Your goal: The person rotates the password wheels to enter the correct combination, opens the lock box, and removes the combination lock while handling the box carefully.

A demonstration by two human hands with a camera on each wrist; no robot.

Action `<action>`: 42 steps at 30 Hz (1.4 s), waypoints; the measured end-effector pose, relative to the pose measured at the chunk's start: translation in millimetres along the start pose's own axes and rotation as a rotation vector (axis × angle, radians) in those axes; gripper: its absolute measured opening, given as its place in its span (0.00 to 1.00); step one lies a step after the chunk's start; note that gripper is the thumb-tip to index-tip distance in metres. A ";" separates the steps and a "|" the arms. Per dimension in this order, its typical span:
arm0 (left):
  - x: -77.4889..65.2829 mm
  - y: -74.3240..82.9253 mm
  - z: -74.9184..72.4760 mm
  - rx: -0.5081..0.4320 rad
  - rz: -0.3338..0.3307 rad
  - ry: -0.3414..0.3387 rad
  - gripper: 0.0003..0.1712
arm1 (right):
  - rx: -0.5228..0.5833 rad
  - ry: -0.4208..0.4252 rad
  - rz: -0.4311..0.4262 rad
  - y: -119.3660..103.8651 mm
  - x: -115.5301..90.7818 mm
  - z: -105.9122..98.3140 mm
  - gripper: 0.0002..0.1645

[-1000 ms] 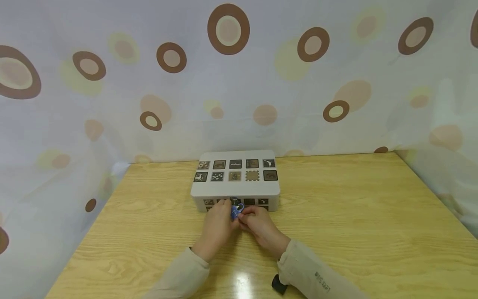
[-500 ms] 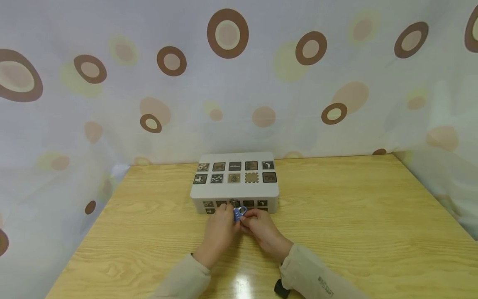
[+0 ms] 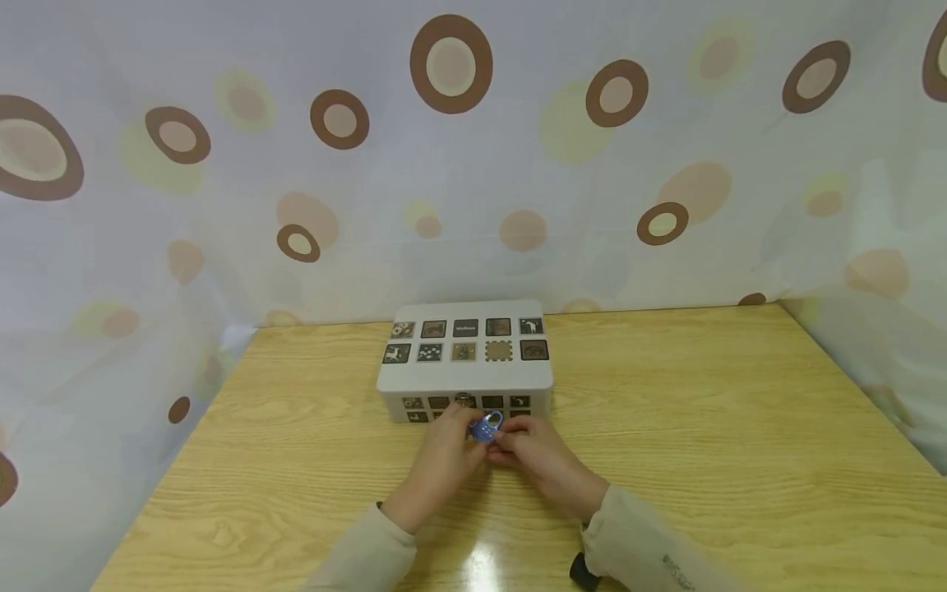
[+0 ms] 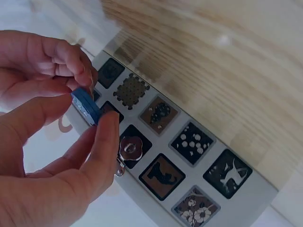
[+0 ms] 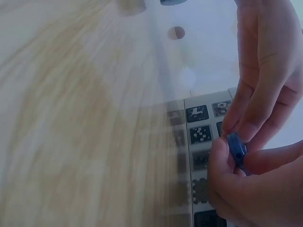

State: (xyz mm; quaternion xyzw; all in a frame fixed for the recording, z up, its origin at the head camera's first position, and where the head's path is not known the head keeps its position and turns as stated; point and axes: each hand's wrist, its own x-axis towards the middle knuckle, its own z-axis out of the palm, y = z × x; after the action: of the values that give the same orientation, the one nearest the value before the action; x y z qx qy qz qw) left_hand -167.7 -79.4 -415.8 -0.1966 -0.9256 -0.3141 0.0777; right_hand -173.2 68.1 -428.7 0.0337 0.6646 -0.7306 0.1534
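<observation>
A small blue padlock (image 3: 486,427) is held between both hands, just in front of a white box (image 3: 464,376) printed with square pictures. My left hand (image 3: 444,448) pinches it from the left, thumb and fingertips on its body (image 4: 86,107). From the right, my right hand (image 3: 546,460) grips it between thumb and fingers, as the right wrist view shows of the lock's edge (image 5: 236,147). The shackle loop points up toward the box in the head view. On the box front, a metal clasp (image 4: 130,148) is apart from the padlock. Fingers partly hide the lock.
The box stands on a wood-grain table (image 3: 710,427), close to its back edge. Behind hangs a pale curtain (image 3: 518,156) with brown and peach circles, which also runs along both sides. A black object (image 3: 584,571) shows beside the right sleeve.
The padlock has moved from close in front of the clasp to the right and slightly nearer. Both hands have shifted with it, the right hand farther right, and the clasp shows more plainly.
</observation>
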 end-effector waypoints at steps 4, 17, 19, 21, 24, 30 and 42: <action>1.7 1.2 -0.8 -0.145 -0.044 -0.099 0.15 | -0.044 -0.041 0.002 -0.5 -4.8 -11.6 0.12; 5.5 14.5 11.2 -0.462 -0.108 -0.310 0.13 | -0.213 -0.098 0.001 -4.9 -22.5 -53.1 0.15; 6.2 17.6 14.4 -0.492 -0.113 -0.328 0.13 | -0.235 -0.098 -0.010 -6.1 -25.4 -59.7 0.15; 7.4 20.6 18.4 -0.523 -0.112 -0.345 0.13 | -0.255 -0.103 -0.024 -7.1 -28.4 -66.6 0.15; 9.2 25.6 25.4 -0.567 -0.125 -0.375 0.14 | -0.296 -0.106 -0.043 -7.3 -32.3 -77.5 0.15; 15.3 38.6 37.0 -0.585 -0.173 -0.431 0.16 | -0.369 -0.087 -0.066 -5.7 -35.4 -97.4 0.14; 40.7 55.5 59.4 -0.585 -0.210 -0.423 0.17 | -0.566 0.009 -0.139 -13.2 -27.2 -123.7 0.12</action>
State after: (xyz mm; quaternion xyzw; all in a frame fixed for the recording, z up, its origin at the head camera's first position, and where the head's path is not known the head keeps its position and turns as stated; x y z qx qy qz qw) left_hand -183.1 10.1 -421.3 -0.1750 -0.8075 -0.5238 -0.2073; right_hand -170.0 195.3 -423.3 -0.0530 0.8433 -0.5247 0.1032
